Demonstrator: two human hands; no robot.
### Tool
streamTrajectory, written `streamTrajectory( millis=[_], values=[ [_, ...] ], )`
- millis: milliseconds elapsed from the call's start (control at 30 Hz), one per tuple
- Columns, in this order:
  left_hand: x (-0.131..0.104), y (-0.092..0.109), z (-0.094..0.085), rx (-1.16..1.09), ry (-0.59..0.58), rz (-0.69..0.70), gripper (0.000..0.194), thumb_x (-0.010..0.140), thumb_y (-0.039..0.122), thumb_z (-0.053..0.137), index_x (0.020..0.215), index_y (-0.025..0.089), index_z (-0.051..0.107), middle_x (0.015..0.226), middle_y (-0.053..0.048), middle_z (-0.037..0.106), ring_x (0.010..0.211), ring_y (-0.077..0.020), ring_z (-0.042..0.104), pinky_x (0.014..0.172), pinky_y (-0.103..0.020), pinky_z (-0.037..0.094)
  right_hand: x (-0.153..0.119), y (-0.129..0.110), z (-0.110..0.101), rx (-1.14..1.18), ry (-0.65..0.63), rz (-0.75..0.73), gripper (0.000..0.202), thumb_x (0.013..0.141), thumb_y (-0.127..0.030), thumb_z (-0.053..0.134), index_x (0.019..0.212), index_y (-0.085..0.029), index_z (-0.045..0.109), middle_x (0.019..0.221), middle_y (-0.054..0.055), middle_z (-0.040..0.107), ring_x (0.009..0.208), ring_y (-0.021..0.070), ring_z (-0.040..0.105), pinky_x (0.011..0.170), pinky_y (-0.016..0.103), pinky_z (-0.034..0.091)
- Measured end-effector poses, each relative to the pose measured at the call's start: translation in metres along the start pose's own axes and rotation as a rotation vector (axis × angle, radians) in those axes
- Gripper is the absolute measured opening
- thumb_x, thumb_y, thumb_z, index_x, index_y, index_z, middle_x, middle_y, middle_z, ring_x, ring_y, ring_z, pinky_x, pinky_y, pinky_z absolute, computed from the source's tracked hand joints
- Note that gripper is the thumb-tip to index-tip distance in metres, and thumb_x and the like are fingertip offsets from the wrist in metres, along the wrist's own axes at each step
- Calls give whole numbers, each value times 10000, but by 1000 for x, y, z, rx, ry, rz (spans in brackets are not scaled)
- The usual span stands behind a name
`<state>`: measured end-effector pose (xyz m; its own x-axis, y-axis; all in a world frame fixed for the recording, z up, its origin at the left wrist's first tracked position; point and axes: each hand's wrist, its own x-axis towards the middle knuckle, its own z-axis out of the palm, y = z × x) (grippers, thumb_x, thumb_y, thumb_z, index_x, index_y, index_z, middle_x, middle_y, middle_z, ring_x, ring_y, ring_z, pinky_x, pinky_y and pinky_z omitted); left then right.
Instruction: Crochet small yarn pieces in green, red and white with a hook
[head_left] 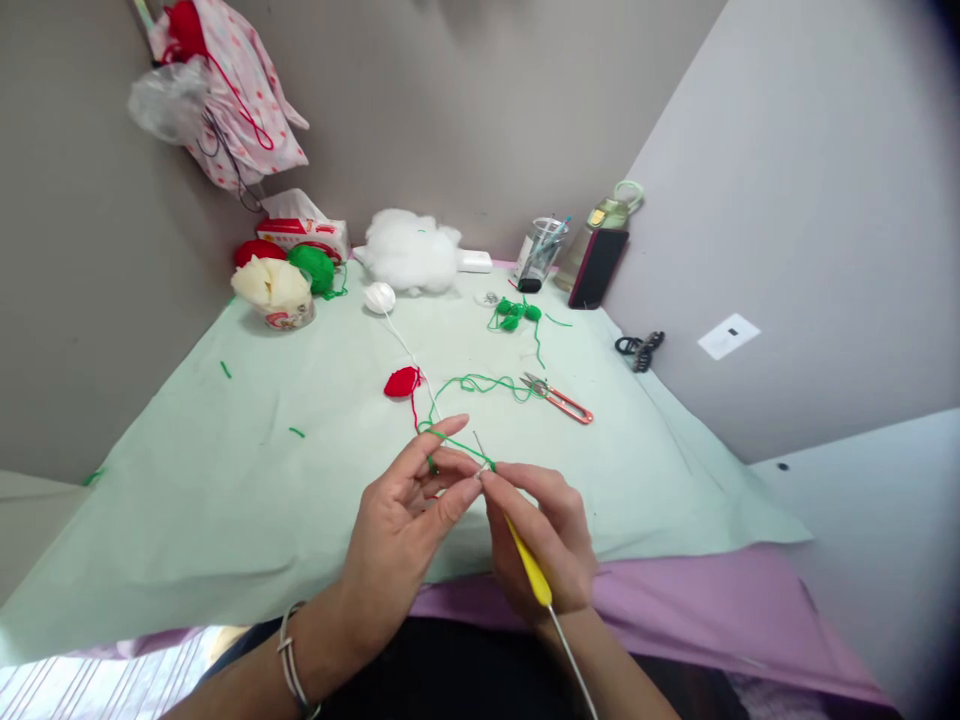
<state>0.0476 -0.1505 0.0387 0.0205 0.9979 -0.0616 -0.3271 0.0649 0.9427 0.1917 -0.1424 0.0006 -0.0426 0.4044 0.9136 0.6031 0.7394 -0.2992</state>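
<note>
My left hand [405, 525] is raised just above the table, with green yarn [459, 443] running over its stretched forefinger. Its thumb and a finger pinch a small, mostly hidden piece of white and green crochet work. Closed around a crochet hook [531, 565] with a yellow handle is my right hand [544, 520], its fingertips touching the left thumb tip at the work. The hook's thin metal tip points up and away from me. A thin pale line trails from the handle's lower end. White yarn [405, 345] leads from a white ball [379, 297] towards my hands.
Orange-handled thread snips [566, 400], a red crocheted piece [403, 382] and small green pieces [510, 318] lie ahead. Behind stand white stuffing [412, 250], a tub [289, 318], green yarn [313, 268], a tissue box [330, 238], a cup [541, 252] and a phone [598, 268].
</note>
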Motion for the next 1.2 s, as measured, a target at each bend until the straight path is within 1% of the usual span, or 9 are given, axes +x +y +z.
streamTrajectory(
  millis=[200,300,400,500,700,800,967,1133,1200],
  values=[
    [7,0,-2,-124,-68,-121,565,848,235,845,1374,225,639,869,36,715,882,-114,685,897,-231,558,7,0,-3,89,-23,88,390,928,5,650,1225,-231,741,958,55,733,819,165,711,669,295,626],
    [7,0,-2,-181,-94,-189,613,839,219,852,1409,226,625,900,27,707,886,-113,670,873,-222,535,-1,5,-7,12,-69,-44,369,928,-10,657,1223,-205,762,1062,91,728,917,195,730,737,312,645],
    [8,1,-3,-316,-167,-349,574,834,269,857,1373,204,670,883,10,686,825,-105,636,822,-225,520,-6,10,-10,-14,-91,-150,407,899,-2,688,1246,-201,764,1116,103,743,983,225,735,777,329,656],
    [11,2,-6,-381,-206,-424,531,831,287,854,1333,194,708,907,-14,682,828,-114,609,834,-253,517,-1,9,-14,177,-127,12,410,932,-2,640,1262,-223,740,1117,94,751,962,204,740,755,321,654],
    [12,2,-12,-143,-119,-182,400,853,230,832,1248,273,777,842,26,635,771,-90,550,817,-217,469,18,5,-21,651,-111,524,216,1008,-126,572,1080,-224,751,920,54,733,707,162,703,632,323,617],
    [9,0,-11,-87,-143,-126,388,871,230,816,1250,300,771,855,26,630,815,-105,582,840,-230,489,22,7,-17,791,-108,643,163,1013,-191,597,1012,-227,756,880,37,724,656,147,680,586,297,588],
    [5,-5,-3,-111,-112,-140,440,842,242,850,1269,294,755,896,24,657,889,-122,628,882,-243,519,18,2,-11,550,-143,486,213,992,-109,611,1055,-245,763,935,49,769,895,189,735,735,318,628],
    [8,-5,1,-288,-94,-280,506,797,296,893,1281,242,757,882,-1,704,857,-137,634,885,-270,520,6,2,-13,159,-182,85,362,970,-74,628,1249,-276,739,1121,98,745,956,220,737,741,361,649],
    [10,-4,-2,-364,-122,-383,417,802,285,882,1206,221,800,903,-20,709,823,-126,613,857,-259,520,8,4,-14,202,-155,143,341,976,-77,621,1228,-269,746,1089,94,744,923,211,732,720,353,642]
  ],
)
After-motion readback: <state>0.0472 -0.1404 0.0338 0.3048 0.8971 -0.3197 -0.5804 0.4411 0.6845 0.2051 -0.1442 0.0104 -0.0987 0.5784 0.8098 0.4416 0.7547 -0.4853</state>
